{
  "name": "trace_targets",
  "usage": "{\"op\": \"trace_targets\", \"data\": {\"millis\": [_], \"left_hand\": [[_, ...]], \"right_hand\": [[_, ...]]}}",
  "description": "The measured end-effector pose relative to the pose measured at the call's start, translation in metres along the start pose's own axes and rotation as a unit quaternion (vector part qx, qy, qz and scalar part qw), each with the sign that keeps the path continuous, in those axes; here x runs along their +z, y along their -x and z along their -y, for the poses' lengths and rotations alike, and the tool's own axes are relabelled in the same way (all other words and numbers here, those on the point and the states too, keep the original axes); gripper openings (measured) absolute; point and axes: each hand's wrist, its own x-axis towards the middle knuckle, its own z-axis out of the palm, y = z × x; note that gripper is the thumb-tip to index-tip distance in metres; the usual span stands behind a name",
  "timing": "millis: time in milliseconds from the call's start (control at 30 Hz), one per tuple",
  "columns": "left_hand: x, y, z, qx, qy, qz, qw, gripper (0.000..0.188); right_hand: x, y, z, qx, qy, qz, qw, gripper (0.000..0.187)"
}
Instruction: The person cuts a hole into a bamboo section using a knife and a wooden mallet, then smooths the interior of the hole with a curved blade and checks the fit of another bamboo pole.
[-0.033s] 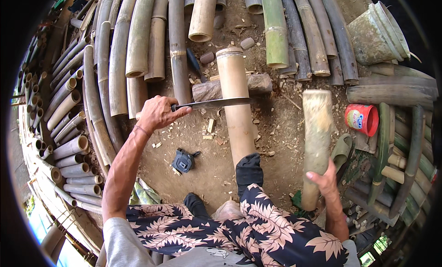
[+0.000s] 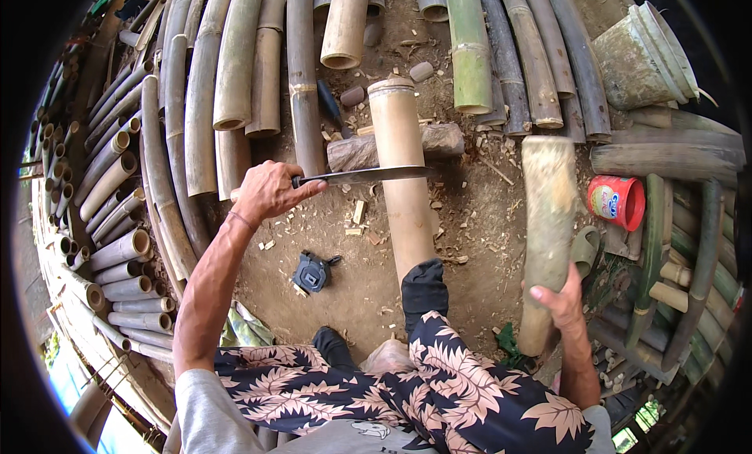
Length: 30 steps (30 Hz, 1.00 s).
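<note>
**Left hand gripping knife, right hand gripping wooden club**

Fingers are wrapping round both handles; the knife is crossing a bamboo tube, apparently touching it. The tube is resting across a short log.

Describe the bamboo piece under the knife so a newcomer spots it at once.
Beyond the dirt floor lie rows of bamboo poles; before them, find the short log set crosswise. The bamboo piece lies over it, near end at the dark boot. Unlike the poles, it is crossed by the knife in the left hand.
</note>
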Motion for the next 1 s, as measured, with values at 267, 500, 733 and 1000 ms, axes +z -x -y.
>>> {"op": "trace_targets", "data": {"millis": [267, 500, 733, 1000], "left_hand": [[0.009, -0.002, 0.003, 0.006, -0.010, -0.005, 1.000, 0.081], [0.013, 0.002, 0.001, -0.003, -0.005, -0.003, 1.000, 0.076], [0.006, -0.005, -0.002, -0.013, -0.040, 0.069, 0.997, 0.063], [0.009, -0.014, -0.001, -0.001, -0.010, 0.076, 0.997, 0.070]], "right_hand": [[0.015, -0.032, 0.105, -0.081, -0.022, 0.044, 0.995, 0.096], [0.063, -0.077, 0.103, -0.333, 0.115, 0.040, 0.935, 0.103], [0.096, -0.117, 0.170, -0.236, 0.466, 0.064, 0.851, 0.094], [0.084, -0.132, 0.125, -0.523, 0.240, -0.111, 0.810, 0.085]]}}
